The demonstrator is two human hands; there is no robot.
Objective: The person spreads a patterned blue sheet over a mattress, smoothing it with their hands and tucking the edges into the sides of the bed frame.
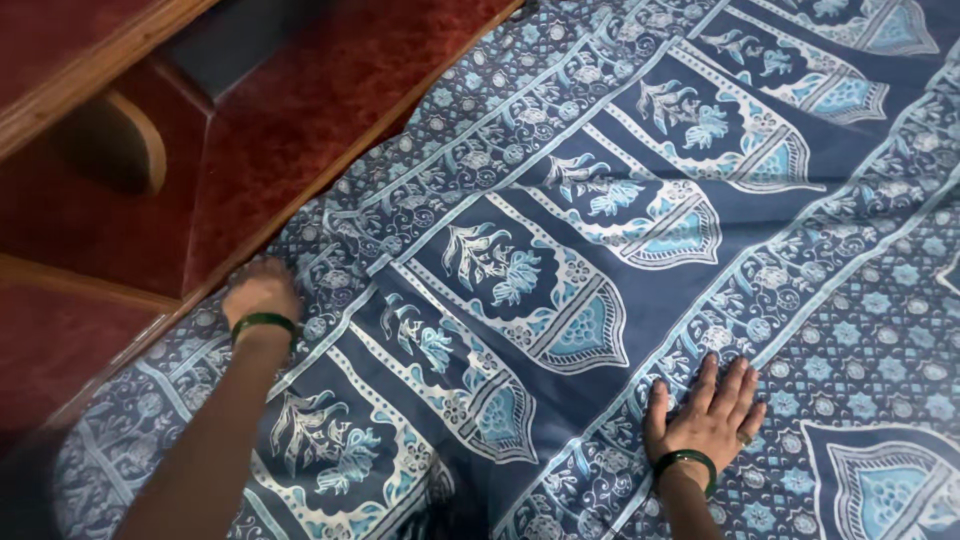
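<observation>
The left hand (262, 292) is gripping the blue patterned sheet's (560, 250) edge, fingers curled together; the right hand (708, 415) is pressing flat, fingers (722, 380) spread apart, the sheet lying beneath them.

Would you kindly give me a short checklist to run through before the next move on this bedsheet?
1. Left hand at the edge of the bedsheet by the red headboard: ok.
2. Right hand flat on the cloth, fingers spread: ok.
3. Cloth between the hands smooth: not ok, slight ripples.
4. Edge tucked under: cannot tell.
5. Far side straight: cannot tell, out of view.
</observation>
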